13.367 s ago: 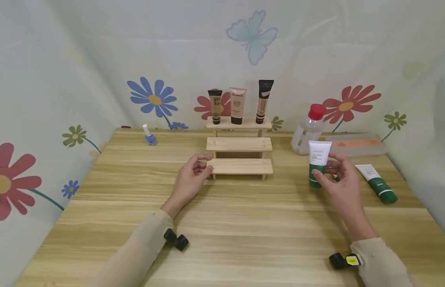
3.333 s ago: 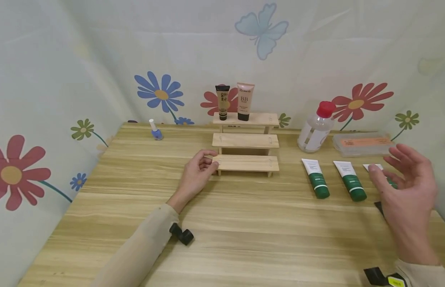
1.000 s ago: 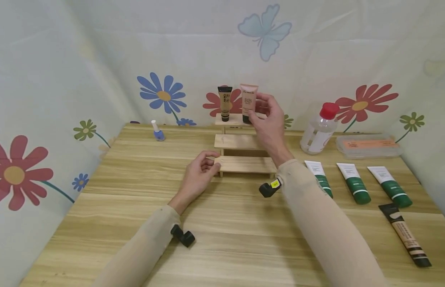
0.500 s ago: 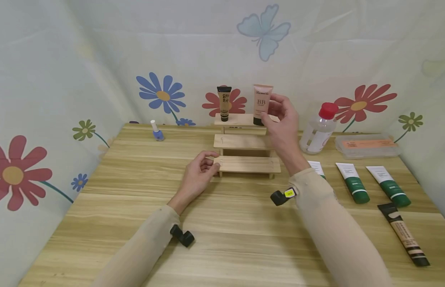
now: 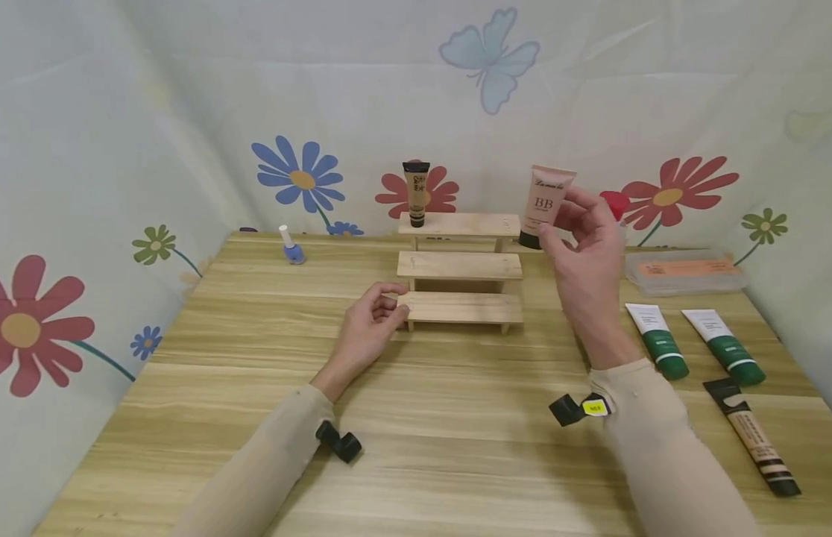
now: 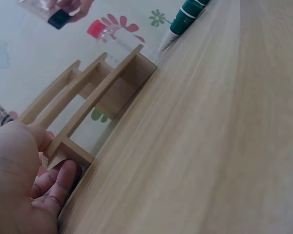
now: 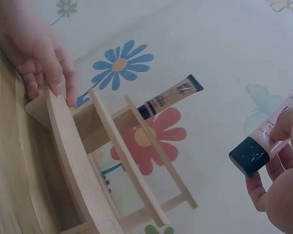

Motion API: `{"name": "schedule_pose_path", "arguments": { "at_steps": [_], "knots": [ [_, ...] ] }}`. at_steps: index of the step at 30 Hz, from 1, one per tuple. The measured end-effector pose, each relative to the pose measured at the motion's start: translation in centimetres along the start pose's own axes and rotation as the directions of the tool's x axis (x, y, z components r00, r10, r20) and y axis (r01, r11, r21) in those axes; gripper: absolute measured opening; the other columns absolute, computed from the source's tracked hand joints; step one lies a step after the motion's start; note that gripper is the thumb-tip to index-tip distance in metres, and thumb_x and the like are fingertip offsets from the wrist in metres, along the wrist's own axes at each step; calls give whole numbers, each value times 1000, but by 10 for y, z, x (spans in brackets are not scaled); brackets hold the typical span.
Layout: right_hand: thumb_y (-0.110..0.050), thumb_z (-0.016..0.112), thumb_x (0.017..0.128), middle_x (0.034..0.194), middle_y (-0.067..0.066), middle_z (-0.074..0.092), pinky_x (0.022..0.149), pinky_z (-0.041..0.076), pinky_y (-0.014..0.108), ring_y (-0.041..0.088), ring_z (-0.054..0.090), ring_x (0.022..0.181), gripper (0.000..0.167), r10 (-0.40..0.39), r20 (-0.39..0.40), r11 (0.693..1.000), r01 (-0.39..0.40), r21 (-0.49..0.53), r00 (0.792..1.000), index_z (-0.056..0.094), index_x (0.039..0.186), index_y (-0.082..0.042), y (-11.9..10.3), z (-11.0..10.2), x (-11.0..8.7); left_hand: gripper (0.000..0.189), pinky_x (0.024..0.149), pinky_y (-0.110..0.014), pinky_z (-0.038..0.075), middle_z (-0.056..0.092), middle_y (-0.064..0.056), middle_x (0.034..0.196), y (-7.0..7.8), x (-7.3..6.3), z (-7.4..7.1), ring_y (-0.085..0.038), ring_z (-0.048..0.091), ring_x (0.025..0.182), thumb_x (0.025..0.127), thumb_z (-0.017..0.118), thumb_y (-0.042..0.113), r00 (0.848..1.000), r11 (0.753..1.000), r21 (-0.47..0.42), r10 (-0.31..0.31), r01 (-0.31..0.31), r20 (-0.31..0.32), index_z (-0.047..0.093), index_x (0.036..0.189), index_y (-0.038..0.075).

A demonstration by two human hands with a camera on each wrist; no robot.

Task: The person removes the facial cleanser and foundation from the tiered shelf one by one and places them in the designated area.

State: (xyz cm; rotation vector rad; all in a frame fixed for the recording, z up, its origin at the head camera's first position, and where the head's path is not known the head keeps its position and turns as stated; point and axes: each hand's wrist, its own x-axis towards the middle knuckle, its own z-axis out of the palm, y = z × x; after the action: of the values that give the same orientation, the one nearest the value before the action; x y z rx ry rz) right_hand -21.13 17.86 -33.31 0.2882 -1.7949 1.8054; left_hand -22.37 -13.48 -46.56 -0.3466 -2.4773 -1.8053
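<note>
My right hand [image 5: 587, 280] pinches a pink BB cream tube [image 5: 545, 200], black cap down and slightly tilted, in the air to the right of a three-step wooden display rack [image 5: 459, 265]. In the right wrist view the thumb lies across the front of that tube. My left hand [image 5: 365, 328] grips the left end of the rack's lowest step; the left wrist view has its fingers curled at the board's end. A gold tube with black ends [image 5: 417, 195] stands upright on the top step, at the left.
Green-and-white tubes [image 5: 657, 339] lie on the right of the table, with a black-and-peach tube [image 5: 753, 436] in front. A red-capped bottle [image 5: 613, 203] is mostly behind my right hand. A clear plastic case [image 5: 684, 272] lies at the back right, blue nail polish [image 5: 293, 250] stands back left.
The BB cream tube has left the top step and travelled right in my right hand. Earlier, green tubes and the black-and-peach tube came to lie at the right. My left hand stays put.
</note>
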Motion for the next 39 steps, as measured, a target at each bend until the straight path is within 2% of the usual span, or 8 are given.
{"name": "schedule_pose_path", "arguments": {
  "at_steps": [6,10,13,21,25,33,39],
  "knots": [
    [5,73,102,128,11,69,100,59,24,30,65,120,44,-18,-26,999,19,40,999,70,144,-10,-16,-20,-10,28,83,-23,60,76,-13,108,1,-1,-1,-27,75,95,109,75,24,1000,1000,3,7,-7,0,72,137,19],
    [5,72,103,132,12,67,107,56,27,31,63,121,46,-4,-45,1000,5,22,999,68,146,-11,-22,-33,-17,27,83,-24,60,76,-11,107,2,1,-1,-26,75,94,109,75,23,1000,1000,8,13,-13,-5,71,136,19],
    [7,72,103,132,12,67,108,55,26,31,62,122,47,22,-66,1000,-20,22,998,68,146,-10,-23,-45,-23,27,83,-24,60,76,-10,107,1,2,-1,-25,75,94,109,74,22,1000,1000,11,15,-15,-2,71,136,20],
    [6,73,102,133,7,67,103,56,17,26,62,124,50,78,-135,993,-89,-79,988,68,148,-13,-18,-81,-32,27,83,-25,60,76,-11,106,2,0,-2,-25,75,94,109,75,21,1000,1000,8,5,-5,-5,71,136,19],
    [6,74,102,133,5,66,102,55,15,24,62,122,51,117,-176,987,-134,-88,977,67,149,-12,-16,-101,-38,27,83,-25,60,77,-11,107,2,0,0,-25,75,94,109,75,22,1000,1000,14,-4,4,-2,71,136,20],
    [10,74,100,132,8,68,97,56,13,24,62,113,51,119,-261,987,-142,-70,958,68,148,-6,-10,-134,-60,28,82,-27,60,76,-10,108,-1,0,2,-24,75,95,110,74,24,1000,1000,19,-5,5,7,70,137,20],
    [18,72,96,119,10,68,89,57,12,21,63,105,48,134,-301,988,-152,-36,944,71,140,0,1,-151,-81,28,82,-26,61,76,-10,107,-3,1,2,-26,76,94,110,74,23,1000,1000,11,1,-1,0,70,138,20]
  ]
}}
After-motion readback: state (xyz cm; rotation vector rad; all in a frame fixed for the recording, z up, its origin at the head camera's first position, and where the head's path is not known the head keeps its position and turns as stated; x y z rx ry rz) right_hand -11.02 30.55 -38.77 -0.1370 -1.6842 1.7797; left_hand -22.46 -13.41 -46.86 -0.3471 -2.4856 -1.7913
